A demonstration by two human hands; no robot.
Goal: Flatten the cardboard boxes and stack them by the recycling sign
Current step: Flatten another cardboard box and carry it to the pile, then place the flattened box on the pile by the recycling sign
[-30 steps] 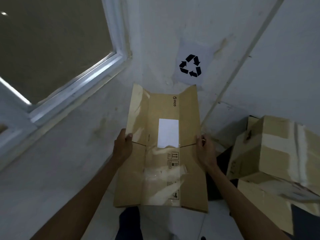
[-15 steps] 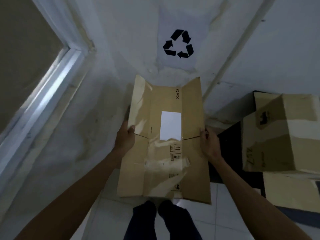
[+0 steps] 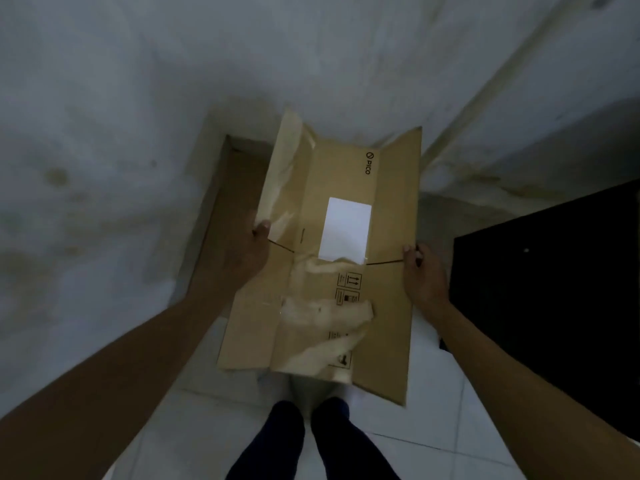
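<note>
Flattened box (image 3: 332, 258) lowered, hands (image 3: 247, 251) gripping edges

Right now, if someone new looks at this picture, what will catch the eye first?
First the flattened cardboard box in the middle, with its bright white label, gripped at each side edge by the left hand and the right hand. Behind it, another flat cardboard sheet leans against the wall. A large black object fills the right side.
</note>
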